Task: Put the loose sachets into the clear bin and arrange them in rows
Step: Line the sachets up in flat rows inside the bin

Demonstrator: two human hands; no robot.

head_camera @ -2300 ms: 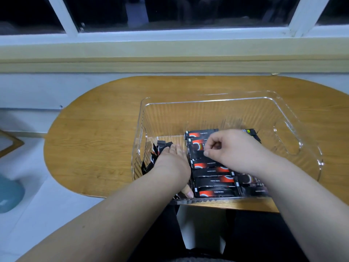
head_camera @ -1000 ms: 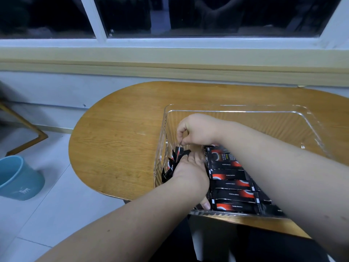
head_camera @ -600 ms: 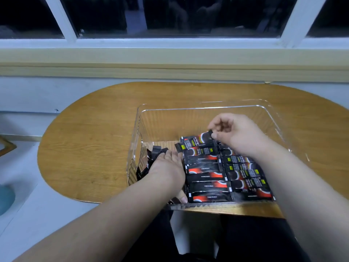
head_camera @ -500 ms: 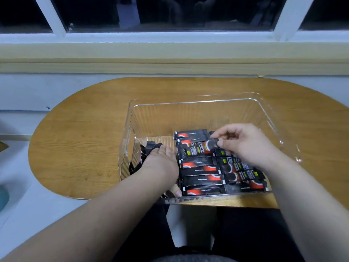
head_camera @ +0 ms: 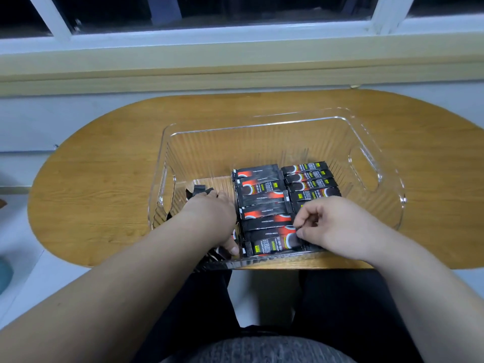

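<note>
Where the clear bin (head_camera: 366,138) stands at the near edge of the oval wooden table (head_camera: 104,179), both of the person's hands reach in over its near wall. The left hand (head_camera: 212,216) lies in the left part of the bin, back upward. Its fingers and thumb curl round a bunch of loose sachets (head_camera: 200,191), whose black ends stick out past the fingertips on the far side and below the thumb on the near side. The right hand (head_camera: 332,226) is at the near right of the bin. Its thumb and forefinger pinch the right end of the nearest sachet (head_camera: 272,246), which lies flat along the near wall, lengthwise from left to right. This sachet is the nearest of the middle row (head_camera: 262,195), black-and-red sachets laid side by side from the near wall towards the far one. Just beside it on the right runs the right row (head_camera: 310,182), its near part hidden under the right hand. A window sill (head_camera: 235,72) runs beyond the table.
</note>
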